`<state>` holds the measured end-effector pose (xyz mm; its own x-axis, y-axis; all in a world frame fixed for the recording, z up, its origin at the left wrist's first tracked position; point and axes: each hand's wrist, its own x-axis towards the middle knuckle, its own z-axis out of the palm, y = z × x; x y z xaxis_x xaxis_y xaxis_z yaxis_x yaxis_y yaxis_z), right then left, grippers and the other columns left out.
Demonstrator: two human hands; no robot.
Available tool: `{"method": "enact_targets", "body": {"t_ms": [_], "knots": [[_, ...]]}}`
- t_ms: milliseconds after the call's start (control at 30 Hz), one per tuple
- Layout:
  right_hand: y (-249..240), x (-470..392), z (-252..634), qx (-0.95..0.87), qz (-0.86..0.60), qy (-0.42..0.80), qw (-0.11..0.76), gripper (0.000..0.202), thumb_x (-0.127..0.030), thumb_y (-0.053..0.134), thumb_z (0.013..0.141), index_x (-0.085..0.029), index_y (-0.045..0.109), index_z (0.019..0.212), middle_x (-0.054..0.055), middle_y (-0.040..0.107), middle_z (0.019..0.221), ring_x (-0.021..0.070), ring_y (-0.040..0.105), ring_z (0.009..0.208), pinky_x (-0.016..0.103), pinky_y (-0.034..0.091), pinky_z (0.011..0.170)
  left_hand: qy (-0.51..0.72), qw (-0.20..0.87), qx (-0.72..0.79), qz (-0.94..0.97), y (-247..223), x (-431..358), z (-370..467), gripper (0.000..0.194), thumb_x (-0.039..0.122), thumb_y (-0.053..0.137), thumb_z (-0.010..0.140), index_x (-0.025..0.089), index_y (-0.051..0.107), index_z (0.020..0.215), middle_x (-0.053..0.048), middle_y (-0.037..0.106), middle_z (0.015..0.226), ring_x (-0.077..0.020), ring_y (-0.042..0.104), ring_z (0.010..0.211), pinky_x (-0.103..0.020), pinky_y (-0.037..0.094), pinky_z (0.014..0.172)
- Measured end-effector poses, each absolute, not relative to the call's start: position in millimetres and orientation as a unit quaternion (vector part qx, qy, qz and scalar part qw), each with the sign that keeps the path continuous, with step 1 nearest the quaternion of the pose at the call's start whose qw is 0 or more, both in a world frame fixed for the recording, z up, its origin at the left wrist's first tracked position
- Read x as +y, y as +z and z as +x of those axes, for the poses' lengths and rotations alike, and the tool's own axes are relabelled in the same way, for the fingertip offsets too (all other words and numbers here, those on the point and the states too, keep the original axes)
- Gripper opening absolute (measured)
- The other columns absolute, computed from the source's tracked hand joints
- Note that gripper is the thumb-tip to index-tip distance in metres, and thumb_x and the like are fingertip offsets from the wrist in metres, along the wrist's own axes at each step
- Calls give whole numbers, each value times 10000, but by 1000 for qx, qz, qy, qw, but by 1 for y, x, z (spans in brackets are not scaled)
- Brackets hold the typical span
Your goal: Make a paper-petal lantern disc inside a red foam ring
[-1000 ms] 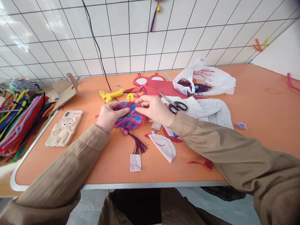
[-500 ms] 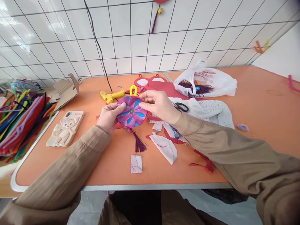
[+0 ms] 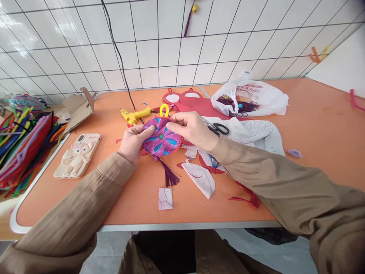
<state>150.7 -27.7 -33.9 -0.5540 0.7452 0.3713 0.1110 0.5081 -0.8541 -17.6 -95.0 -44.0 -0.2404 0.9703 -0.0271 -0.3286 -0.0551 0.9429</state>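
Between my hands is a round purple fabric ornament (image 3: pixel 161 144) with blue petal shapes and a green centre, held above the table. A yellow loop (image 3: pixel 164 110) stands up from its top edge, and a dark purple tassel (image 3: pixel 171 175) hangs below. My left hand (image 3: pixel 133 143) grips the left side, thumb on the front face. The upper right edge is pinched by my right hand (image 3: pixel 191 128), thumb on the front and fingers partly hidden behind. Just past the ornament lies a yellow glue gun (image 3: pixel 136 114).
Black-handled scissors (image 3: pixel 221 129) and cut fabric scraps (image 3: pixel 198 178) lie to the right, before a white plastic bag (image 3: pixel 262 99). On the left are a phone (image 3: pixel 78 156), a cardboard piece (image 3: pixel 78 108) and many coloured pipe cleaners (image 3: pixel 24 146). Red felt (image 3: pixel 196 106) lies at the back.
My right thumb has shifted slightly left over the ornament's upper edge. The view has tilted down a little; both hands still hold the ornament.
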Motion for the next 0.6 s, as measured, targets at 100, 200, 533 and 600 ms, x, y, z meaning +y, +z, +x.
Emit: {"method": "enact_targets", "body": {"t_ms": [100,200,533,600], "knots": [[-35,-26,150,-781,-275,408,384,299,-304,599,829,-190,454,593,-42,398,573,93,351,551,264,276,524,639,510,457,350,-45,-95,-17,223,286,906,569,136,759,646,-45,727,610,-131,639,505,-222,540,505],[-37,-25,150,-776,-266,427,381,294,-320,591,830,-191,460,602,-38,410,580,95,356,552,260,273,514,638,516,444,360,-46,-96,-17,253,323,910,558,139,770,662,-41,724,602,-131,642,513,-220,541,512],[-35,-29,150,-766,-272,433,389,299,-371,628,815,-187,501,616,-22,460,595,109,420,574,264,336,524,636,504,451,371,-48,-96,-16,206,298,882,617,130,774,670,-55,712,585,-150,641,514,-239,528,509],[-35,-28,150,-765,-272,428,397,312,-373,625,818,-189,494,603,-21,459,588,111,423,574,266,337,524,636,502,451,373,-49,-96,-16,202,297,880,626,130,777,672,-49,703,574,-144,635,510,-233,524,504]]}}
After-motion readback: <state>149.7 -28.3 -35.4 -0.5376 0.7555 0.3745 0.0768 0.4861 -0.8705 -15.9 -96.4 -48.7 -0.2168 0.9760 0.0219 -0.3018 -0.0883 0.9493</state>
